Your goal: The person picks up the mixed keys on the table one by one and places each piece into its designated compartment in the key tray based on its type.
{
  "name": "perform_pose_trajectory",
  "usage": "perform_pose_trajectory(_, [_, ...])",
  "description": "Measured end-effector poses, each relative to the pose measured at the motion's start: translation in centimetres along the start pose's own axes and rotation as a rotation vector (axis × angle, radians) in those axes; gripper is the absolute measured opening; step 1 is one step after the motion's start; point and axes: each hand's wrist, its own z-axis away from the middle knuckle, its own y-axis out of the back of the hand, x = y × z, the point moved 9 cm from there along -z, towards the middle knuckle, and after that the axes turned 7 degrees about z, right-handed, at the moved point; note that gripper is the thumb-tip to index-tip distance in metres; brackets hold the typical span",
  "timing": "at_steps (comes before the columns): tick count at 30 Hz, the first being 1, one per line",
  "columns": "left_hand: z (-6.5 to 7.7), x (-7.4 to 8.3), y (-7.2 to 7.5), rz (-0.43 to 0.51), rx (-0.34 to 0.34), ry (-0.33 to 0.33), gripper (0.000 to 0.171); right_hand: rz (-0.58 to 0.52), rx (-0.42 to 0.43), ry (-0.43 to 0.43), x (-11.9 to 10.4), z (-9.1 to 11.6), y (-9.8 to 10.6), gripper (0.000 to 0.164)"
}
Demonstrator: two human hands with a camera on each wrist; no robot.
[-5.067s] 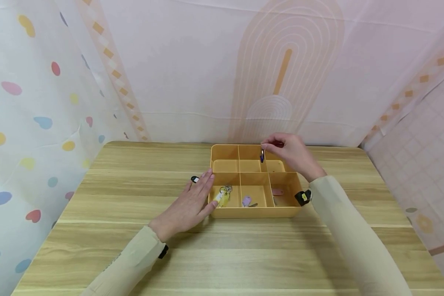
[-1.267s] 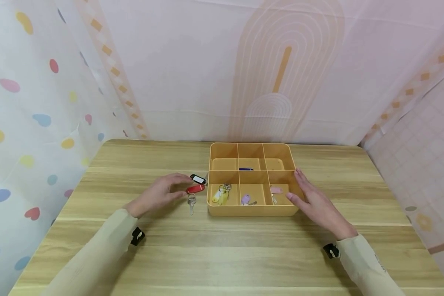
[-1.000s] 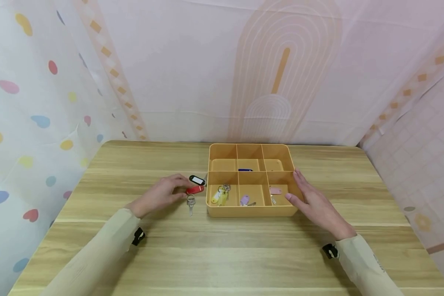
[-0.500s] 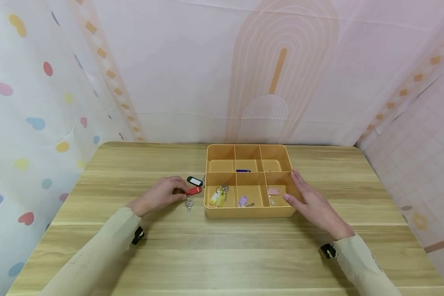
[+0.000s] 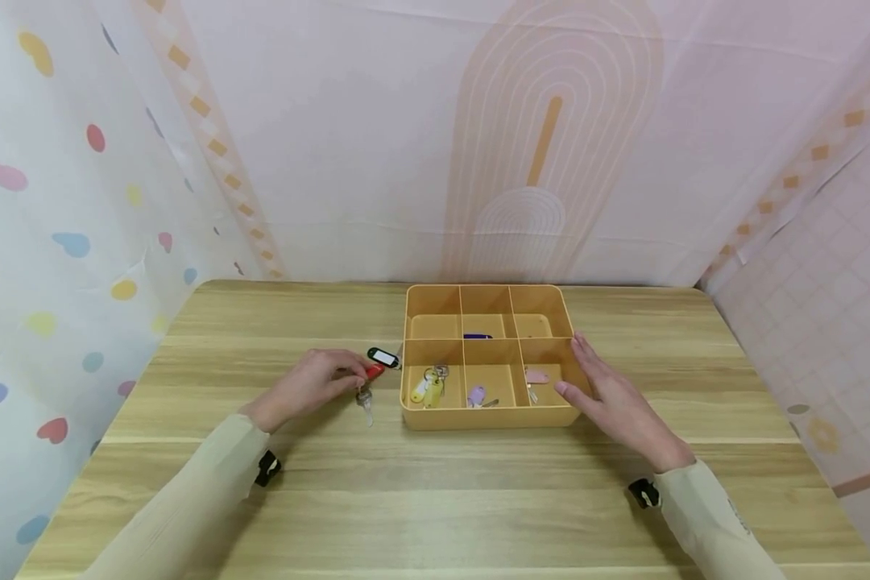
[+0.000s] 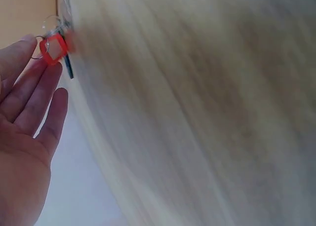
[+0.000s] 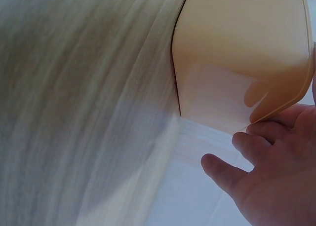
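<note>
My left hand (image 5: 315, 383) pinches a red key tag (image 5: 374, 371) at its ring end, left of a yellow-orange divided box (image 5: 489, 418). From that ring a silver key (image 5: 366, 409) hangs toward the table. In the left wrist view the tag's pale label (image 6: 53, 49) shows at my fingertips. A black key tag (image 5: 383, 358) with a white label lies just behind it, against the box's left side. My right hand (image 5: 623, 407) rests on the box's right wall, fingers along the outside and thumb over the rim. The right wrist view shows those fingers loosely bent at the wall.
Yellow key tags (image 5: 431, 391) with keys lie in the box's front left compartment. A purple tag (image 5: 476, 395) is in the front middle, a pink tag (image 5: 536, 376) in the front right, a blue tag (image 5: 477, 337) in the back middle. Behind the wooden table (image 5: 435, 499) hangs a patterned cloth (image 5: 348, 145).
Earlier my right hand held the blue tag above the box; now that tag lies inside and the hand steadies the right wall. My left hand left the box and has tilted up the red tag.
</note>
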Motion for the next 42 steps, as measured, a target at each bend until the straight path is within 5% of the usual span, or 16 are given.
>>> perform_pose_trajectory(7, [1.1, 0.2, 0.8, 0.090, 0.081, 0.071, 0.016, 0.009, -0.002, -0.008, 0.1, 0.4, -0.3, 0.082])
perform_pose_trajectory(23, [2.3, 2.5, 3.0, 0.079, 0.381, 0.108, 0.012, -0.009, 0.010, -0.003, 0.2, 0.5, -0.5, 0.080])
perform_pose_trajectory(34, [1.7, 4.9, 4.4, 0.150, 0.529, 0.120, 0.011, -0.008, 0.015, 0.004, 0.1, 0.0, -0.2, 0.081])
perform_pose_trajectory(42, [0.4, 6.6, 4.8, 0.260, 0.554, 0.124, 0.011, -0.007, 0.020, 0.002, 0.1, -0.1, 0.0, 0.081])
